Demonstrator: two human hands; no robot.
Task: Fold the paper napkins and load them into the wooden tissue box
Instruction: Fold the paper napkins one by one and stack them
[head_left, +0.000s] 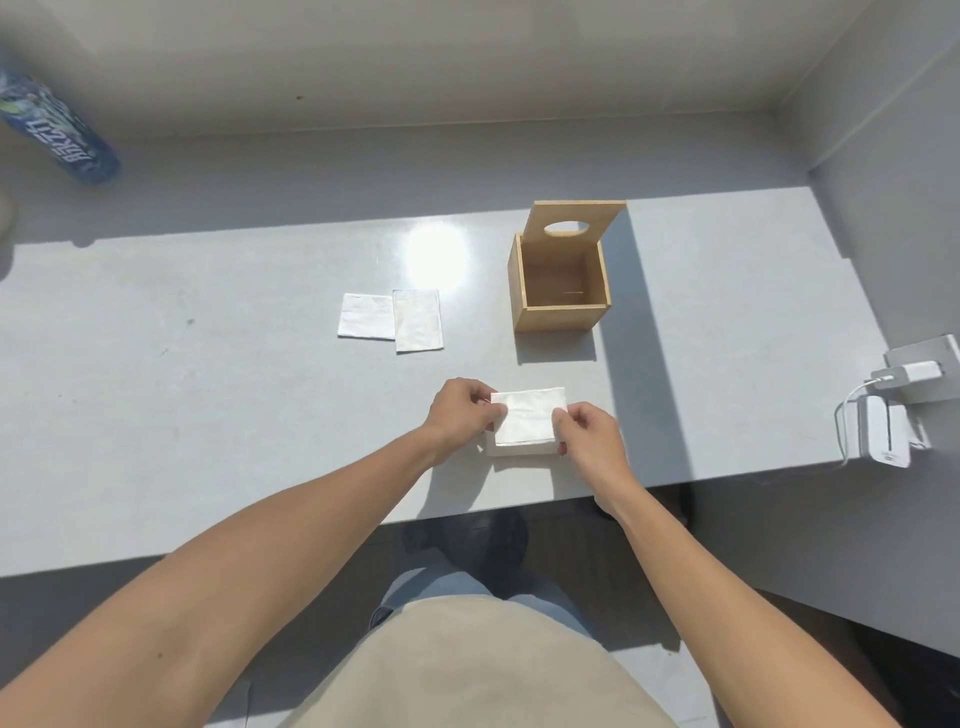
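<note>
A white paper napkin (525, 422) lies near the table's front edge, partly folded over on itself. My left hand (460, 413) pinches its left edge and my right hand (587, 434) pinches its right edge. Two folded napkins (392, 318) rest side by side, slightly overlapping, further back in the middle of the table. The wooden tissue box (558, 286) stands to their right, empty inside, with its lid (576, 221) with an oval hole tipped up at the back.
The grey table (208, 389) ends just behind my hands. A white charger and a small white device (883, 415) with a cable sit at the right edge. A blue bottle (57, 130) lies at the far left.
</note>
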